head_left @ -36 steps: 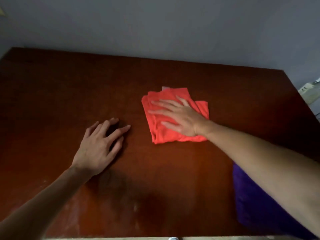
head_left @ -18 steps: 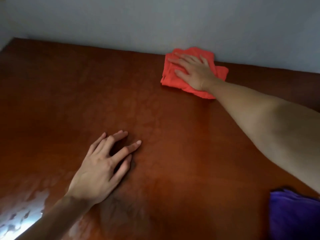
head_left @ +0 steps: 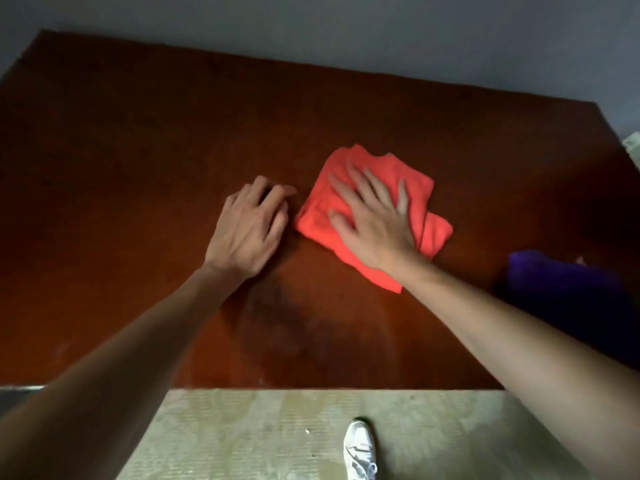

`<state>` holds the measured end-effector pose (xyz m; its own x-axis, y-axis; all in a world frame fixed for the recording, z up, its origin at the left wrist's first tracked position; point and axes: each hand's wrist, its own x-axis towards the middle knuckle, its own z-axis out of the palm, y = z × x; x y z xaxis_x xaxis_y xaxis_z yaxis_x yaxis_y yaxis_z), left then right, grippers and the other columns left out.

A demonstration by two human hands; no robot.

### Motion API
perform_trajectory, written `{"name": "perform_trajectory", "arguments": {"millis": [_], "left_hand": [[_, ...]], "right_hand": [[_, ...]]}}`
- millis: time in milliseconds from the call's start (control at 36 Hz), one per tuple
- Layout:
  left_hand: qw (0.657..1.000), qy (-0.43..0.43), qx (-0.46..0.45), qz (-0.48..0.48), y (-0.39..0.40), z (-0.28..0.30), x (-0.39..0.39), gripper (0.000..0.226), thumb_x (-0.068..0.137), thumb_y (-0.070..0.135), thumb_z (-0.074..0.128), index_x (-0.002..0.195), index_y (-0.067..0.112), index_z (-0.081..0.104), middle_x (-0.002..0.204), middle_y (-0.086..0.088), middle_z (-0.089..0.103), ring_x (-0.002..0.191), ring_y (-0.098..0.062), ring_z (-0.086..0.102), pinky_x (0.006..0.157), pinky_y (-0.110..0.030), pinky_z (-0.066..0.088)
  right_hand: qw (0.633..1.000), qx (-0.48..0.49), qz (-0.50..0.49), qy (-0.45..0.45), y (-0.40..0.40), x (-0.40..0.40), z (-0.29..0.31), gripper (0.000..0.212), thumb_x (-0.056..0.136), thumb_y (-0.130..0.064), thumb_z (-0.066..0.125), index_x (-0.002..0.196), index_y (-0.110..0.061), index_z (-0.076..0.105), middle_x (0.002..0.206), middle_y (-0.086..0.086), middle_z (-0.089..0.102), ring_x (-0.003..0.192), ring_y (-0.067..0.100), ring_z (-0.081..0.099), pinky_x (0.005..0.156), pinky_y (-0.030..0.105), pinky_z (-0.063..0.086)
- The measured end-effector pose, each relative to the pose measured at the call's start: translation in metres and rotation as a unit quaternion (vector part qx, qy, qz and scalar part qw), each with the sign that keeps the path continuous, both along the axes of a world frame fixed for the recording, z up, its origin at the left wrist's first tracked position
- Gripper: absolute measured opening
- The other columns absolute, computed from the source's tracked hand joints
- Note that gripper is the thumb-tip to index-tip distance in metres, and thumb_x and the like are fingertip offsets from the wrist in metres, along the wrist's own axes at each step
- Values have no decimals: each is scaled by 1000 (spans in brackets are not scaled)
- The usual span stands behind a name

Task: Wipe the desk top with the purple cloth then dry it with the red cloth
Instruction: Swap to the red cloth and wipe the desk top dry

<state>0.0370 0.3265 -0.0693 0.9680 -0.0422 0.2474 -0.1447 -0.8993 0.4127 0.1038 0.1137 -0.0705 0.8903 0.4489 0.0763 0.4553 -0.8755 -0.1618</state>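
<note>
The folded red cloth (head_left: 420, 190) lies on the dark brown desk top (head_left: 138, 161), right of its middle. My right hand (head_left: 375, 225) presses flat on the cloth with fingers spread, covering its centre. My left hand (head_left: 249, 230) rests palm down on the bare wood just left of the cloth, fingers loosely curled, holding nothing. The purple cloth (head_left: 561, 289) sits bunched near the desk's right edge, partly behind my right forearm.
A grey wall (head_left: 346, 29) runs along the desk's far edge. Below the near edge are a pale floor (head_left: 259, 434) and my white shoe (head_left: 360, 452). A small white object (head_left: 633, 142) shows beyond the right edge.
My right hand slid the red cloth to the far edge by the wall, then back toward the middle. My left hand now lies close beside the cloth. The view has tilted down.
</note>
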Motion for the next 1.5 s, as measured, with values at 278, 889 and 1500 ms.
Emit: {"name": "perform_trajectory", "arguments": {"millis": [278,889,1500], "left_hand": [[996,52,73,3,63,11,-56,43,101,39,34,138,30,53,133,-2,51,113,-26,53,94,-44,38],[990,121,67,-10,127,0,-49,47,105,46,28,151,44,38,156,2,38,149,-14,27,121,-31,12],[994,93,49,-29,131,-5,-48,48,105,49,26,150,41,41,156,2,39,152,-12,24,124,-33,11]], "right_hand": [[984,-37,174,1,3,-157,1,68,95,-58,39,159,-44,23,172,-9,11,158,18,12,119,67,11],[942,-100,319,37,77,159,14,59,99,-52,28,158,-50,19,171,-11,16,155,22,23,119,67,17],[998,4,-54,36,137,222,8,54,106,-51,29,159,-41,26,171,-6,16,157,21,14,122,62,1]]}}
